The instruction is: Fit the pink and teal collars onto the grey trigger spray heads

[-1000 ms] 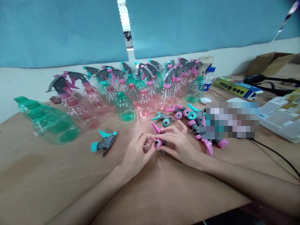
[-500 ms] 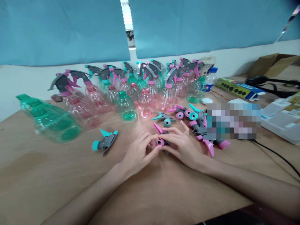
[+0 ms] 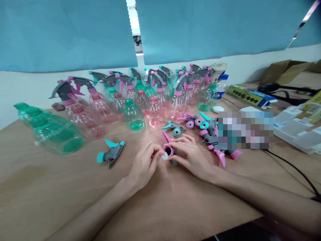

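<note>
Between thumb and fingers, my left hand (image 3: pixel 147 162) pinches a small white disc (image 3: pixel 165 156). My right hand (image 3: pixel 192 154) grips a pink and grey spray head (image 3: pixel 168 150) whose dark round collar opening faces me, right beside the disc. Behind my hands lies a teal and grey spray head (image 3: pixel 175 128). Another teal and grey one (image 3: pixel 111 154) rests to the left. Several pink or teal spray heads (image 3: pixel 217 147) are piled to the right of my right hand.
Rows of pink and green bottles (image 3: pixel 134 115), some with spray heads, stand behind. Green bottles (image 3: pixel 57 135) are at left. At right are a capped drink bottle (image 3: pixel 221 87), a long box (image 3: pixel 250 95), a clear plastic tray (image 3: pixel 298 129) and a black cable (image 3: pixel 296 169).
My left hand has drawn slightly left and down from the pink collar, with the white disc now between its fingers. The collar now shows a dark opening. The camera view has shifted slightly.
</note>
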The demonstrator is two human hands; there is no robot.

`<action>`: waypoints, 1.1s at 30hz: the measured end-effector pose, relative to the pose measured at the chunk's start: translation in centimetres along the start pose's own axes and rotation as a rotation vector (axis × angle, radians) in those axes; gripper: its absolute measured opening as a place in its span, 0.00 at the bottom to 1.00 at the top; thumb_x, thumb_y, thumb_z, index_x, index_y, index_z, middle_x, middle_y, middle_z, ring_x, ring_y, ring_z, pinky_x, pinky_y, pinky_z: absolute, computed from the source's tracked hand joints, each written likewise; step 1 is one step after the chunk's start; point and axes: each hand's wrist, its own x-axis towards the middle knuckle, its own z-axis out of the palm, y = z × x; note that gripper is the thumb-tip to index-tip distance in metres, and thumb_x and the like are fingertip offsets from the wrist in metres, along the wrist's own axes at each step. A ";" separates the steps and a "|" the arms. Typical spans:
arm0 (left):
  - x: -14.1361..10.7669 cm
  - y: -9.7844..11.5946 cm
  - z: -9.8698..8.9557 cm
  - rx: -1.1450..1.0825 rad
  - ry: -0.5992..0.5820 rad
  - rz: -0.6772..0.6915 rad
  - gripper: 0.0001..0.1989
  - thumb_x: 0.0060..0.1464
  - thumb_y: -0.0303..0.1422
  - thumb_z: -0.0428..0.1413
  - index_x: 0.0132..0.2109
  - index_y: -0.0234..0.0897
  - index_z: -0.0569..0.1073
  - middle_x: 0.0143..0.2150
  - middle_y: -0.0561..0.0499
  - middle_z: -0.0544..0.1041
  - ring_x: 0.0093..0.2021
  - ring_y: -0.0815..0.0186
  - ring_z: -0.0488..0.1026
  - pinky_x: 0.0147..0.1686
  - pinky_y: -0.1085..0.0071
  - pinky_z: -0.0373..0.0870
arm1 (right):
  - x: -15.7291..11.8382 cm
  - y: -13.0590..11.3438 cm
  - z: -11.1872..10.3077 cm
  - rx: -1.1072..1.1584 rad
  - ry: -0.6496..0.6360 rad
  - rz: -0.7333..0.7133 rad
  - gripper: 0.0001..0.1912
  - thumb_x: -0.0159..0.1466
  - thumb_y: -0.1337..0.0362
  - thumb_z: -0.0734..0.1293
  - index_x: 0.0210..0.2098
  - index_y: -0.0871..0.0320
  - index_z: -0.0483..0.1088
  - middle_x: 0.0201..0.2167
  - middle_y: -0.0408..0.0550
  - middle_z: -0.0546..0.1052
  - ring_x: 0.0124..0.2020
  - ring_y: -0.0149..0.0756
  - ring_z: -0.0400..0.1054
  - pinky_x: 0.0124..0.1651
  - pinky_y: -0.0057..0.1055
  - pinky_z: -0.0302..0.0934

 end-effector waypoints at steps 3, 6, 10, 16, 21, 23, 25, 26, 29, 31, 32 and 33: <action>-0.4 0.2 -0.1 -0.020 0.034 -0.080 0.12 0.64 0.34 0.44 0.33 0.38 0.66 0.26 0.55 0.68 0.25 0.70 0.66 0.28 0.74 0.63 | 0.0 0.2 -0.3 0.063 0.052 0.092 0.14 0.63 0.63 0.66 0.48 0.52 0.69 0.44 0.46 0.76 0.48 0.38 0.66 0.50 0.37 0.61; -0.5 0.2 0.0 -0.103 0.034 -0.236 0.10 0.64 0.35 0.44 0.37 0.38 0.66 0.22 0.58 0.68 0.21 0.72 0.66 0.25 0.75 0.64 | -0.1 0.3 -0.3 0.068 0.059 0.086 0.14 0.62 0.62 0.67 0.47 0.52 0.70 0.43 0.46 0.75 0.47 0.39 0.66 0.49 0.37 0.62; 0.0 0.1 0.0 -0.274 0.076 -0.357 0.10 0.63 0.37 0.47 0.41 0.37 0.70 0.32 0.53 0.76 0.30 0.68 0.75 0.29 0.74 0.71 | 0.0 0.0 -0.3 0.113 0.042 0.065 0.12 0.62 0.61 0.67 0.46 0.52 0.71 0.40 0.46 0.77 0.44 0.38 0.67 0.46 0.36 0.64; 0.3 -0.1 -0.1 -0.328 0.074 -0.395 0.09 0.60 0.35 0.51 0.40 0.37 0.73 0.36 0.51 0.78 0.35 0.65 0.76 0.33 0.72 0.74 | 0.0 -0.1 -0.4 0.146 0.039 0.081 0.11 0.61 0.60 0.68 0.44 0.53 0.71 0.39 0.46 0.77 0.41 0.38 0.67 0.42 0.35 0.65; 0.6 0.1 -0.1 -0.202 0.059 -0.399 0.08 0.57 0.37 0.54 0.36 0.39 0.76 0.36 0.52 0.79 0.37 0.65 0.75 0.38 0.71 0.71 | 0.0 0.0 -0.3 0.159 0.034 0.063 0.11 0.61 0.60 0.68 0.43 0.53 0.71 0.40 0.45 0.77 0.41 0.37 0.67 0.40 0.33 0.65; 0.6 0.0 0.0 -0.197 0.092 -0.429 0.09 0.55 0.38 0.56 0.33 0.38 0.75 0.33 0.53 0.78 0.33 0.66 0.74 0.35 0.72 0.70 | -0.1 0.0 -0.3 0.154 0.026 0.070 0.12 0.61 0.60 0.68 0.44 0.53 0.71 0.39 0.45 0.76 0.39 0.37 0.67 0.38 0.32 0.64; 0.6 -0.2 0.1 -0.224 0.123 -0.464 0.09 0.52 0.39 0.58 0.33 0.37 0.73 0.30 0.53 0.76 0.30 0.67 0.73 0.31 0.72 0.69 | -0.1 0.0 -0.3 0.146 0.018 0.075 0.12 0.60 0.61 0.68 0.44 0.53 0.71 0.38 0.45 0.76 0.38 0.36 0.67 0.37 0.32 0.64; 0.6 -0.4 0.1 -0.238 0.131 -0.478 0.09 0.52 0.39 0.59 0.36 0.37 0.73 0.30 0.54 0.75 0.29 0.67 0.73 0.30 0.72 0.69 | -0.1 0.0 -0.3 0.143 0.015 0.074 0.12 0.60 0.61 0.69 0.44 0.53 0.71 0.38 0.45 0.76 0.38 0.36 0.67 0.37 0.32 0.64; 0.7 -0.8 0.0 -0.201 0.109 -0.452 0.10 0.55 0.37 0.55 0.43 0.38 0.73 0.35 0.52 0.75 0.33 0.66 0.73 0.34 0.70 0.70 | -0.1 0.0 -0.3 0.145 0.020 0.067 0.13 0.60 0.62 0.69 0.44 0.53 0.71 0.38 0.45 0.76 0.38 0.36 0.67 0.37 0.32 0.64; 0.8 -1.0 -0.1 -0.142 0.088 -0.405 0.09 0.58 0.36 0.52 0.41 0.39 0.75 0.38 0.50 0.75 0.37 0.64 0.73 0.38 0.68 0.69 | -0.1 0.0 -0.3 0.155 0.025 0.069 0.13 0.59 0.63 0.69 0.44 0.53 0.71 0.38 0.44 0.76 0.38 0.36 0.66 0.37 0.32 0.64; 0.9 -1.0 -0.1 -0.133 0.085 -0.390 0.10 0.58 0.36 0.51 0.38 0.39 0.76 0.40 0.50 0.75 0.39 0.63 0.73 0.40 0.67 0.69 | -0.1 0.0 -0.3 0.160 0.026 0.070 0.13 0.59 0.63 0.70 0.44 0.53 0.71 0.38 0.44 0.76 0.38 0.36 0.66 0.38 0.32 0.64; 0.9 -1.0 -0.1 -0.143 0.086 -0.386 0.11 0.59 0.36 0.51 0.37 0.39 0.76 0.39 0.49 0.75 0.40 0.62 0.73 0.40 0.67 0.70 | -0.1 0.0 -0.3 0.165 0.026 0.070 0.12 0.59 0.63 0.70 0.43 0.53 0.71 0.39 0.44 0.76 0.39 0.36 0.66 0.38 0.32 0.64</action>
